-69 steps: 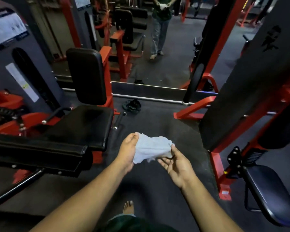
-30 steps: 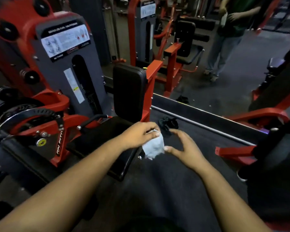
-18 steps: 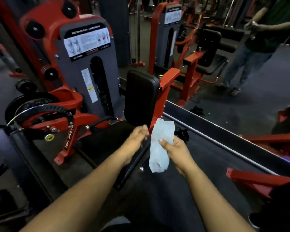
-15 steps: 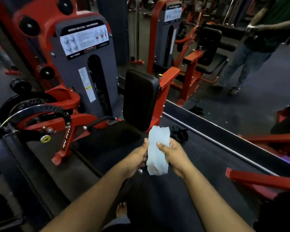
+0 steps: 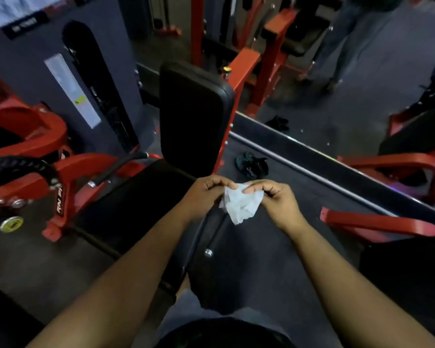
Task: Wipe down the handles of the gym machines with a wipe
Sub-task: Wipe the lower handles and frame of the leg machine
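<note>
Head camera view, looking down over two bare forearms reaching forward. Both hands are meeting in the middle of the picture, holding a crumpled white wipe [image 5: 241, 203] between them. The left hand [image 5: 206, 194] is pinching the wipe's upper left edge with curled fingers. The right hand [image 5: 276, 197] is pinching its upper right edge, fingers curled the same way. The lower part of the wipe is hanging free, tapering to a point below the hands.

The hands are hovering just past the front right corner of a black padded seat [image 5: 133, 209] on a red-framed gym machine. An upright black back pad [image 5: 194, 116] is standing behind the seat. A thin black handle bar with a shiny end cap [image 5: 208, 252] is sticking out under the seat edge, directly below the wipe and apart from it. A second black handle [image 5: 121, 164] is rising at the seat's far left side.

To the right of the seat, dark floor [image 5: 274, 259] is lying open as far as a low red frame bar [image 5: 377, 222]. A dark bundle of cloth [image 5: 251, 164] is lying on the floor beyond the hands. A grey weight-stack shroud [image 5: 60, 59] is closing off the left side. Another person's legs [image 5: 342, 46] are standing at the upper right.
</note>
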Motion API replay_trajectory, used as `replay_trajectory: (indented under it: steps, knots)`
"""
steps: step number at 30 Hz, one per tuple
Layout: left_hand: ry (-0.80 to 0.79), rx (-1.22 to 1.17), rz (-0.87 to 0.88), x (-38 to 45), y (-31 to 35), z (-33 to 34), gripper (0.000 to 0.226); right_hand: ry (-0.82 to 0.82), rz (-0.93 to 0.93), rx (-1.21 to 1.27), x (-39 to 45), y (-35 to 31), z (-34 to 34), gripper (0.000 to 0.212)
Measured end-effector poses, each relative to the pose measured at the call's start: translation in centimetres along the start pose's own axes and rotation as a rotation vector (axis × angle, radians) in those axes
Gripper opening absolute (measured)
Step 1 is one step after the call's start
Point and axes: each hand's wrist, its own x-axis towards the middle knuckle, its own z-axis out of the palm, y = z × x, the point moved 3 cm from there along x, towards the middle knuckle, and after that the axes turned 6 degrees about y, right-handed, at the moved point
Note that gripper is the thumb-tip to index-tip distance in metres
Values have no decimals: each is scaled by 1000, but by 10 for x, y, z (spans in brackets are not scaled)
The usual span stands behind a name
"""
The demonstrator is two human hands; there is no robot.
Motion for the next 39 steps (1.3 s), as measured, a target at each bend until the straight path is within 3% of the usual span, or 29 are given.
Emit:
replay_trajectory:
  steps: [4,8,10,12,14,16,18,21,25,28,33,39]
  knots:
    - [41,-109,-264,26,-56,8,19,-75,69,-44,14,56,11,37]
    - [41,24,-316,45,-138,22,17,-156,459,358,16,141,26,34]
    - [27,81,-317,49,-162,27,17,-139,563,309,17,179,36,45]
    - [4,156,-285,57,-186,32,22,-202,521,76,22,214,48,40]
    - [34,219,-267,72,-213,34,30,-254,498,-67,31,248,62,17]
    - [95,312,-268,86,-239,28,31,-221,500,-146,44,278,67,13]
    - [115,550,-199,99,-265,16,35,-159,504,-195,61,301,67,10]
    - [24,940,-79,120,-299,-3,47,-26,410,-336,92,327,62,8]
    - [-137,1258,0,154,-335,-15,61,29,313,-581,136,365,65,11]
    - [-179,1355,37,166,-368,-22,70,52,379,-617,164,400,75,27]
    - [-118,1439,164,161,-397,-26,76,-184,415,-544,169,453,90,37]
    - [-157,1518,139,164,-396,-23,73,9,212,-318,105,417,105,52]
